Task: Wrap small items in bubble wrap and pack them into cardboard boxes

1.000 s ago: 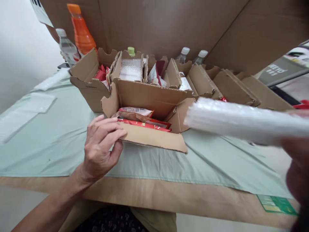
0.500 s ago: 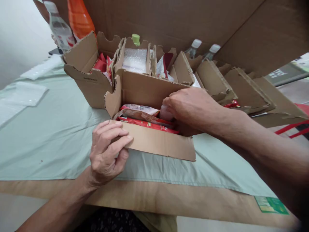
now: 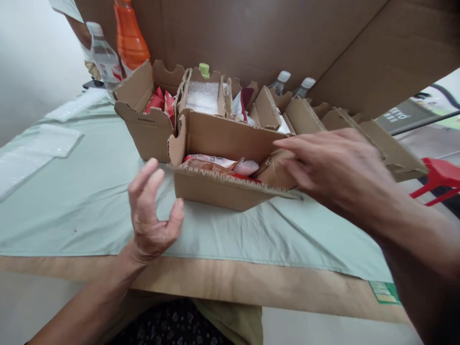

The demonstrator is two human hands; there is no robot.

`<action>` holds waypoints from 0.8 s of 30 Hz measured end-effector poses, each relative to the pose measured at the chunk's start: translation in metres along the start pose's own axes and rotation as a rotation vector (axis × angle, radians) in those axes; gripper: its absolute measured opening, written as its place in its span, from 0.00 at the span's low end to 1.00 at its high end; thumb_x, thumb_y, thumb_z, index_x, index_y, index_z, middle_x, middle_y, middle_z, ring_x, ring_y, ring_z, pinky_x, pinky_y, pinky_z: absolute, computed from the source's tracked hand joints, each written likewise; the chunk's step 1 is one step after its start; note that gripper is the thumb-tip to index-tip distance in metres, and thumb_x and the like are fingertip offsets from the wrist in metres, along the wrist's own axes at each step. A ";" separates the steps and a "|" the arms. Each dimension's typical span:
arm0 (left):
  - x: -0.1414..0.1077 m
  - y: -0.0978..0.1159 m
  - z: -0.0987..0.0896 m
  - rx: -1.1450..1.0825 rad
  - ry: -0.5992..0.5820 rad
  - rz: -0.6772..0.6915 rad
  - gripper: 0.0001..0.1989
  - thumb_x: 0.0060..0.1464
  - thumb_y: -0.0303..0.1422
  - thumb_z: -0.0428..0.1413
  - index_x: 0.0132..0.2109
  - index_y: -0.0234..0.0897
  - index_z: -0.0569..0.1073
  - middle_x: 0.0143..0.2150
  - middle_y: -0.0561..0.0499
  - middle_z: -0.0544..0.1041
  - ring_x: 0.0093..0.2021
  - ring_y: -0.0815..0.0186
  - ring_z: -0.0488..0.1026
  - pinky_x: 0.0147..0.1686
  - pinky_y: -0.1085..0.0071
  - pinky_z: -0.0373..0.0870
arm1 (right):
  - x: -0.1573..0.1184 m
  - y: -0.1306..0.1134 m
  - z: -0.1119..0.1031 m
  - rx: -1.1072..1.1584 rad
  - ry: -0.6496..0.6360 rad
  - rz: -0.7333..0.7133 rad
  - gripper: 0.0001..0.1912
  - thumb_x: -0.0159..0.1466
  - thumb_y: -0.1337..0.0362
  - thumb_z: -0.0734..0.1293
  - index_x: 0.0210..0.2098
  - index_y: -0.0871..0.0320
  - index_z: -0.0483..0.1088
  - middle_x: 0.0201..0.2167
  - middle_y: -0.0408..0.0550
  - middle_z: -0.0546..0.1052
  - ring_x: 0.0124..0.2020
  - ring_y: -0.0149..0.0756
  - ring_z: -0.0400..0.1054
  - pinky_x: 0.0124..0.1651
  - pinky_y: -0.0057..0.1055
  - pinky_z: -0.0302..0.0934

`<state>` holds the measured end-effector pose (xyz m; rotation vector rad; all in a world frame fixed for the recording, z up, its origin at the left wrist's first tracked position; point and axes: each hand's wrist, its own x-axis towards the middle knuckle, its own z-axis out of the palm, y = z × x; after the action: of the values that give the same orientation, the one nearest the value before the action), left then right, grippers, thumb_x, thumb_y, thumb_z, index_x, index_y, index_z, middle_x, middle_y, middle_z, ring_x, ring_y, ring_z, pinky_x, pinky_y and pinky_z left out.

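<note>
The front cardboard box [image 3: 208,194] stands open-topped on the cloth. Inside it lie red and brown snack packets [image 3: 212,163], and a small pinkish translucent pouch [image 3: 246,167] rests on top near the right end. My left hand [image 3: 153,215] is apart from the box at its left front corner, empty, with thumb and fingers spread. Over the box's right end is my right hand [image 3: 327,160], slightly blurred, its fingers stretched out and nothing seen in them. The front flap [image 3: 233,178] shows nearly edge-on at the top of the front wall.
Behind stands a row of cardboard boxes [image 3: 143,132] with packets and a bubble-wrapped item [image 3: 203,98]. An orange bottle [image 3: 131,43] and a clear bottle [image 3: 104,57] are at back left. Plastic sheets [image 3: 46,148] lie left. A red stool [image 3: 440,175] is at right.
My right hand has come out of the box to the right, leaving the pinkish pouch inside. My left hand has let go of the front flap, which has swung up from hanging down.
</note>
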<state>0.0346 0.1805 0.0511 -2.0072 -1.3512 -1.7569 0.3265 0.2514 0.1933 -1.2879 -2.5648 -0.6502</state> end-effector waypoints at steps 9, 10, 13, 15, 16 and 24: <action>0.000 -0.028 0.000 -0.362 -0.217 -0.614 0.40 0.58 0.33 0.62 0.73 0.52 0.57 0.75 0.43 0.60 0.75 0.45 0.59 0.69 0.40 0.62 | -0.108 -0.028 0.041 0.609 0.119 0.579 0.22 0.67 0.50 0.70 0.56 0.52 0.73 0.46 0.52 0.83 0.42 0.45 0.78 0.43 0.40 0.73; 0.001 -0.029 0.005 -0.423 -0.251 -0.661 0.40 0.56 0.34 0.63 0.72 0.52 0.58 0.74 0.44 0.62 0.74 0.44 0.59 0.69 0.40 0.62 | -0.104 -0.032 0.058 0.708 0.067 0.581 0.28 0.65 0.49 0.71 0.59 0.54 0.70 0.49 0.54 0.81 0.44 0.45 0.78 0.44 0.41 0.73; 0.004 -0.028 0.021 -0.565 -0.351 -0.738 0.36 0.52 0.36 0.64 0.67 0.48 0.65 0.68 0.44 0.69 0.70 0.45 0.64 0.66 0.43 0.66 | -0.081 -0.045 0.097 0.963 0.037 0.581 0.32 0.61 0.43 0.72 0.56 0.57 0.71 0.51 0.58 0.79 0.47 0.47 0.75 0.46 0.42 0.72; 0.004 -0.023 0.028 -0.599 -0.388 -0.760 0.34 0.51 0.38 0.64 0.64 0.44 0.68 0.64 0.44 0.72 0.66 0.46 0.67 0.64 0.45 0.69 | -0.069 -0.052 0.109 1.058 0.086 0.588 0.31 0.61 0.42 0.72 0.53 0.58 0.72 0.51 0.58 0.79 0.48 0.48 0.74 0.47 0.43 0.71; 0.002 -0.018 0.029 -0.603 -0.397 -0.768 0.34 0.50 0.38 0.65 0.64 0.43 0.68 0.63 0.43 0.73 0.65 0.46 0.68 0.64 0.46 0.69 | -0.068 -0.055 0.109 1.061 0.104 0.595 0.29 0.61 0.42 0.71 0.51 0.58 0.73 0.50 0.58 0.80 0.49 0.49 0.74 0.49 0.44 0.71; -0.075 0.035 -0.043 -0.390 -0.471 -0.906 0.31 0.55 0.46 0.65 0.63 0.43 0.73 0.54 0.41 0.80 0.62 0.43 0.74 0.65 0.47 0.70 | -0.148 -0.096 0.072 0.887 0.098 0.514 0.17 0.67 0.47 0.68 0.30 0.52 0.76 0.27 0.49 0.77 0.34 0.48 0.73 0.40 0.42 0.70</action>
<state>0.0350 0.0943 0.0151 -2.2916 -2.5494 -2.0463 0.3401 0.1292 0.0475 -1.3881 -1.8932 0.4641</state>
